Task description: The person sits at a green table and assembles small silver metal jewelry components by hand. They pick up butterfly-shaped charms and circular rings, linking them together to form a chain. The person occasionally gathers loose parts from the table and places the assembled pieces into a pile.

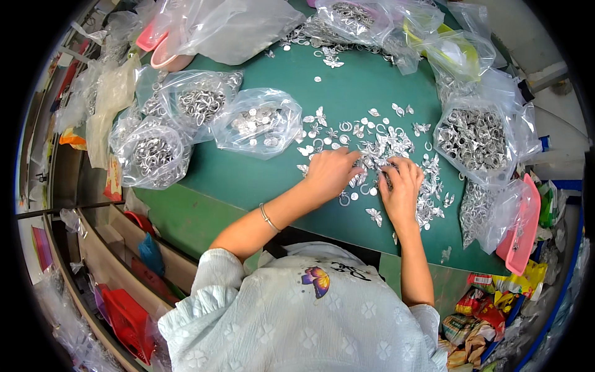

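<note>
Left grip (331, 172) and right grip (401, 191) seen half curled, fingertips bent into silver pieces (387, 146); whether any are pinched cannot be told. Thin pieces could be snagged together, or pushed off the counter (254, 183) by a broad sweep. Pieces spread between and beyond both grips, more beside the right.

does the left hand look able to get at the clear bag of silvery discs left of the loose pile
Probably yes: the clear bag sits near the left hand, with only a few small metal pieces and bare tabletop between them.
</note>
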The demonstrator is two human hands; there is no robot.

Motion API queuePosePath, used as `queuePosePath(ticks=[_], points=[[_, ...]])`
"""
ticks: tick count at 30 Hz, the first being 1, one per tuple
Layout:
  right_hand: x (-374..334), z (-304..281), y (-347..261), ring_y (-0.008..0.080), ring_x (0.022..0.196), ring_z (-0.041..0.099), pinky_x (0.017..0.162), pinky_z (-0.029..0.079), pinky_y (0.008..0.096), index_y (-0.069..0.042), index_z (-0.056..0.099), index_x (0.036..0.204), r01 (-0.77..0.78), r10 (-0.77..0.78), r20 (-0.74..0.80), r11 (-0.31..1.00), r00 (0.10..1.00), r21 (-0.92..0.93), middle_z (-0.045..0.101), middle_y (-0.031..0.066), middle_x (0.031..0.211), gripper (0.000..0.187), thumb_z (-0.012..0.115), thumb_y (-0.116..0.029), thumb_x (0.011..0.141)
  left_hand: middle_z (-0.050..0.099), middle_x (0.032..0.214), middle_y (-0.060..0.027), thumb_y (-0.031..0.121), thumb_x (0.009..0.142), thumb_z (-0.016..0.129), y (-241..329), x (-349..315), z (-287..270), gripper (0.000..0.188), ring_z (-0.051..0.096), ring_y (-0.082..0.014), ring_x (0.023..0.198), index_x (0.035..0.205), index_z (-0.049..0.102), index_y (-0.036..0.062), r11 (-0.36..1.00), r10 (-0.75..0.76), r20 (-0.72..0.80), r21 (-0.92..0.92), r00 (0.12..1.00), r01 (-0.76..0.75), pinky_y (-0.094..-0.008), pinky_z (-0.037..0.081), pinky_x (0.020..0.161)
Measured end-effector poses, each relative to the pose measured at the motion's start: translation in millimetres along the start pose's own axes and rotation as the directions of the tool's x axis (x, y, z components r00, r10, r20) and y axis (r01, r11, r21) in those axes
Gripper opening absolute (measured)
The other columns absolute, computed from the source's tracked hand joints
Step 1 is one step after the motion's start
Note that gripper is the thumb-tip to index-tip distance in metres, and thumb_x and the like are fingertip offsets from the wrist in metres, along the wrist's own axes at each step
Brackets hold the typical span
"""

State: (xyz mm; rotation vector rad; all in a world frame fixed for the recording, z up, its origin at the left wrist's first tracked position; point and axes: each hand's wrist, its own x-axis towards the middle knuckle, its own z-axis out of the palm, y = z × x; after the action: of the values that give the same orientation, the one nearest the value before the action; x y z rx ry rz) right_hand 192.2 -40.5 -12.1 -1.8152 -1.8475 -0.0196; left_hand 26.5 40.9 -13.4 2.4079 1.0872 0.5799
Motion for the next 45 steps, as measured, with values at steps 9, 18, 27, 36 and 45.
queuePosePath(ticks=[9, 18, 27, 36, 45], points=[[3.7, -7.6, 3.3, 0.0237, 0.087, 0.047, 0.076, 0.033, 0.036, -0.005, 0.058, 0.08, -0.075, 0.076, -0.008, 0.994, 0.997, 0.073, 0.054, 0.0055, 0.088, 0.015, 0.065, -0.007, 0.068, 0.063, 0.079, -0.0089, 0.017, 0.074, 0.064, 1.4, -3.6, -12.7, 0.025, 0.06, -0.0254, 0.062, 0.098, 0.06, 0.0102, 0.986, -0.168, -0.026, -0.021, 0.985, 0.168, -0.0353, 0.046, 0.052], [-4.8, -11.6, 27.0, 0.0191, 0.077, 0.055, 0.07, 0.041, 0.0276, -0.001, 0.057, 0.079, -0.371, 0.362, 0.135, 0.735, 0.922, 0.567, 0.06, 0.009, 0.088, 0.002, 0.056, -0.003, 0.079, 0.058, 0.07, -0.0078, 0.013, 0.075, 0.063, 1.3, 4.0, 0.3, 0.019, 0.057, -0.0258, 0.054, 0.093, 0.058, 0.0101, 0.999, -0.022, 0.077, -0.032, 0.997, 0.025, -0.0346, 0.045, 0.049], [12.5, -34.8, -5.4, 0.0129, 0.071, 0.053, 0.064, 0.042, 0.0248, -0.001, 0.06, 0.081, -0.064, -0.08, 0.224, 0.818, 0.971, 0.571, 0.059, 0.0078, 0.085, 0.004, 0.058, -0.001, 0.078, 0.052, 0.064, -0.0026, 0.04, 0.091, 0.044, 28.4, -1.7, 3.1, 0.037, 0.043, -0.0076, 0.048, 0.084, 0.056, 0.0055, -0.354, 0.015, 0.847, -0.493, 0.532, 0.795, -0.0215, 0.033, 0.041], [56.0, 24.5, -13.7, 0.019, 0.072, 0.051, 0.063, 0.042, 0.0281, -0.003, 0.058, 0.096, 0.169, -0.184, 0.068, 0.969, 0.981, 0.18, 0.057, 0.0082, 0.089, 0.024, 0.06, 0.0, 0.072, 0.042, 0.058, 0.0016, 0.024, 0.09, 0.05, 32.4, -36.2, -8.9, 0.027, 0.027, -0.0043, 0.046, 0.082, 0.059, -0.0004, -0.403, 0.048, 0.793, -0.541, 0.607, 0.739, -0.0194, 0.02, 0.04], [15.6, -43.1, 24.7, 0.01, 0.074, 0.053, 0.062, 0.042, 0.0228, -0.003, 0.048, 0.113, -0.524, 0.275, 0.577, -0.245, 0.769, 0.816, 0.058, 0.0072, 0.095, 0.031, 0.053, -0.003, 0.082, 0.032, 0.054, 0.008, 0.03, 0.09, 0.049, 10.4, -47.0, -25.2, 0.03, 0.025, -0.0009, 0.044, 0.078, 0.059, 0.004, -0.013, -0.223, 0.66, -0.738, 0.718, 0.675, -0.0169, 0.019, 0.038]])
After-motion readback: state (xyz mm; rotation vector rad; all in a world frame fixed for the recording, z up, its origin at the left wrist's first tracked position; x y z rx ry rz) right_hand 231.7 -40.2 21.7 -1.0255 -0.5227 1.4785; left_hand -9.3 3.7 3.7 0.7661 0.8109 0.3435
